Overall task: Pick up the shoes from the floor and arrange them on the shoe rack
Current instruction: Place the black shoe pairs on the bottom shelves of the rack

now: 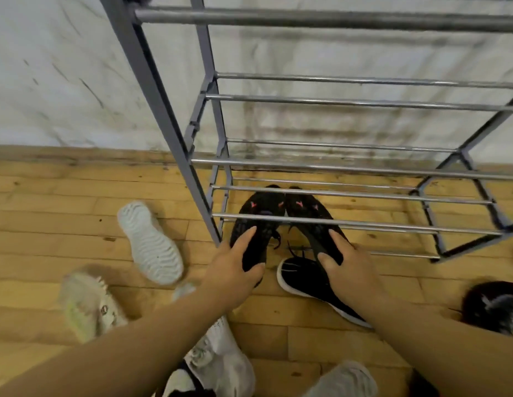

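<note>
Head view, from the nearest edge outward: a white shoe [220, 362] lying between the two bare forearms, a grey shoe [344, 379] just to its right, both partly cut off at the bottom. Further left on the wooden floor [63, 196], a pale green sneaker [89, 308] on its side, blurred. Beyond that, a white upturned shoe [150, 242], ribbed sole facing up, apart from the others. At the right edge, a dark fuzzy item [495, 308], too blurred to identify. Under the right wrist, a black white-edged shoe [304, 279] flat on the boards, laces trailing beside it.

Left hand [235, 270] gripping the heel of the left black shoe [258, 216], fingers over the top, thumb wrapped round the back. Right hand [347, 265] likewise clasping the heel end of the right black shoe [306, 210], fingers curled across its upper. Both shoes pink-marked, toes touching each other and pointing at the wall, lying beneath two rails of the shoe rack [364, 224] near its left end. Cannot tell whether resting on the lowest rails or on the floor. Behind the rack, a scuffed white wall [63, 81].
</note>
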Demonstrator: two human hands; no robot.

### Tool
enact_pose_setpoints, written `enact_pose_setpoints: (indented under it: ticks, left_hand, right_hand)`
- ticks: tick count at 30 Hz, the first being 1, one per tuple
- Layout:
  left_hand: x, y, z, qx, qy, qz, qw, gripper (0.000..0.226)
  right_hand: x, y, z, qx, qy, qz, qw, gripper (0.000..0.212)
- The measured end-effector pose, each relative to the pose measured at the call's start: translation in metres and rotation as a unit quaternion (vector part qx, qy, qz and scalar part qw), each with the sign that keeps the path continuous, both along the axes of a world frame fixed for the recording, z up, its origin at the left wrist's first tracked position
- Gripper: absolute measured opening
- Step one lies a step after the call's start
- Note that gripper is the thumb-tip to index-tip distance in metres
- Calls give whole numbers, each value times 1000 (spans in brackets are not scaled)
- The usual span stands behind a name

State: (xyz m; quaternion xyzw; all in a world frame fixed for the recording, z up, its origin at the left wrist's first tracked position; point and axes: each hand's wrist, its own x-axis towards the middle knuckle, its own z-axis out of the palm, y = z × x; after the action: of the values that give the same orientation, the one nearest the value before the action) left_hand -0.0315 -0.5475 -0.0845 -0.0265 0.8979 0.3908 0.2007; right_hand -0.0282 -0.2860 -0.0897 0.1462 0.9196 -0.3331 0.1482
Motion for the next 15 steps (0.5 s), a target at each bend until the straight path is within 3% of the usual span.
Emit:
enact_pose_setpoints:
  ticks: [6, 11, 15]
  left_hand:
    - [-64, 33, -41, -29, 37, 37, 998, 81]
    - [-80, 25, -57, -149, -33, -80, 985, 97]
    - [-76, 31, -64, -202, -17, -86, 975, 87]
  right_hand:
    - [-64, -33, -41, 0, 41, -34, 999, 67]
    - [-66, -36, -63, 56, -40, 62, 996, 88]
    - [-62, -27, -65, 70, 1, 102, 992, 85]
